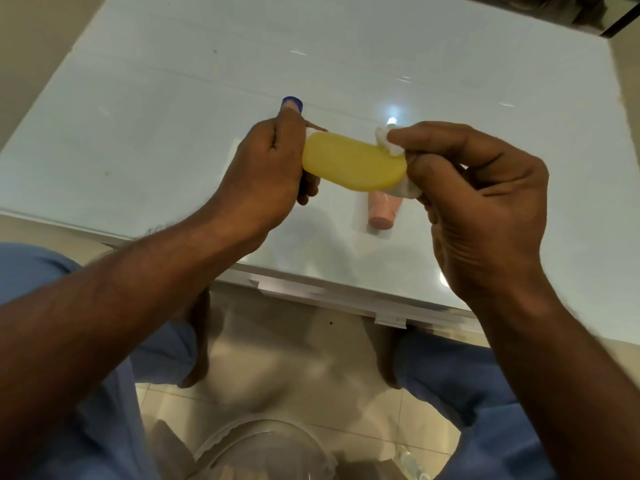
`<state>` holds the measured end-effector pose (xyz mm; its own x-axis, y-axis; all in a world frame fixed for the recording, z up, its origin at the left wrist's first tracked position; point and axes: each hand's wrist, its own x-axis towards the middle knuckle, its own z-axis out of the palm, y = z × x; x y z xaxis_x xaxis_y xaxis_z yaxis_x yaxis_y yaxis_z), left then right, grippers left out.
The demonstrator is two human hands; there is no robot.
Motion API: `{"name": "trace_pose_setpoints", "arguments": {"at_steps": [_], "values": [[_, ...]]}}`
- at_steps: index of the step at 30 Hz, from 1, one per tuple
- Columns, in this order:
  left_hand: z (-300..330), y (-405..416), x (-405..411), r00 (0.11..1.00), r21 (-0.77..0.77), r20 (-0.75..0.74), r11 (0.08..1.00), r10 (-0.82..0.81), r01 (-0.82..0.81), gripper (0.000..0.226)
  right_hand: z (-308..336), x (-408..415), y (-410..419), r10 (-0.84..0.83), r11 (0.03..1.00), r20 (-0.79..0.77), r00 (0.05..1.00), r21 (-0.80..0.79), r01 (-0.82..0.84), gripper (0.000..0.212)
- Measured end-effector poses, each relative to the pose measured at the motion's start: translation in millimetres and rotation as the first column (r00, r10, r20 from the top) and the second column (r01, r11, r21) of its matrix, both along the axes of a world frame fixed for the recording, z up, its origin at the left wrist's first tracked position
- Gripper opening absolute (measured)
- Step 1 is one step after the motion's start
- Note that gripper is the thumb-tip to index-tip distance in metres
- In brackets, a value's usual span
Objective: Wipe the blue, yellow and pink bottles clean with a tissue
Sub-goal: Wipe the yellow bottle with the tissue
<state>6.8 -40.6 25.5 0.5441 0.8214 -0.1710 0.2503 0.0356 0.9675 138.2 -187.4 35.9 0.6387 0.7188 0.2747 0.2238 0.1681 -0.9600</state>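
**Yellow bottle up at mid-frame**

Left hand [263,168] grips the yellow bottle [353,161] above the surface [173,98]. Right hand [478,188] pinches the tissue [391,143] against its right end. Pink bottle [382,211] lies just below; blue bottle [291,102] peeks behind the left hand's fingers.

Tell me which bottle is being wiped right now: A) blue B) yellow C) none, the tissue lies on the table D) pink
B: the left hand holds the yellow bottle above the table while the right hand presses the tissue round its end; the pink bottle lies on the table below.
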Motion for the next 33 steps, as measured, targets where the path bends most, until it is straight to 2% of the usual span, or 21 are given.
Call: {"name": "trace_pose_setpoints", "arguments": {"at_steps": [7,9,12,18,21,23,25,28,33], "values": [[-3.8,5.1,-1.8,0.999,-0.180,-0.050,0.983,0.006,-0.015,0.043,3.1,-7.6,-2.3,0.024,0.999,0.148,0.989,-0.035,-0.019,0.029],[-3.2,6.2,-1.4,0.997,-0.186,-0.078,0.982,0.027,-0.041,0.041,1.8,-11.3,-2.5,0.055,0.997,0.172,0.984,-0.071,-0.043,0.037],[-2.9,5.0,-0.6,0.994,-0.074,-0.106,0.996,0.039,-0.047,0.045,1.4,-12.0,0.0,-0.032,0.994,0.188,0.982,-0.098,0.051,0.036],[-0.9,-4.6,-0.4,0.988,0.095,-0.140,0.993,-0.061,0.074,0.058,3.4,-0.7,0.2,-0.153,0.979,0.187,0.970,-0.104,0.174,0.024],[1.5,-6.7,-0.7,0.984,0.219,-0.153,0.967,-0.094,0.126,0.056,3.3,1.6,-1.2,-0.192,0.967,0.207,0.959,-0.128,0.221,0.020],[3.7,-8.1,-1.1,0.981,0.246,-0.157,0.958,-0.110,0.147,0.055,2.7,1.9,-2.0,-0.205,0.962,0.230,0.951,-0.130,0.239,0.017],[3.8,-9.1,-1.5,0.978,0.197,-0.154,0.966,-0.139,0.168,0.050,1.2,0.6,-2.4,-0.214,0.956,0.262,0.941,-0.144,0.257,0.016],[-1.0,-12.3,-2.2,0.977,0.023,-0.133,0.985,-0.166,0.171,0.042,0.2,-1.7,-2.7,-0.191,0.956,0.318,0.929,-0.153,0.249,0.021],[-10.4,-18.9,-3.3,0.978,-0.189,-0.093,0.967,-0.189,0.169,0.042,-4.0,-7.7,-0.4,-0.116,0.966,0.498,0.859,-0.145,0.215,0.019]]}}
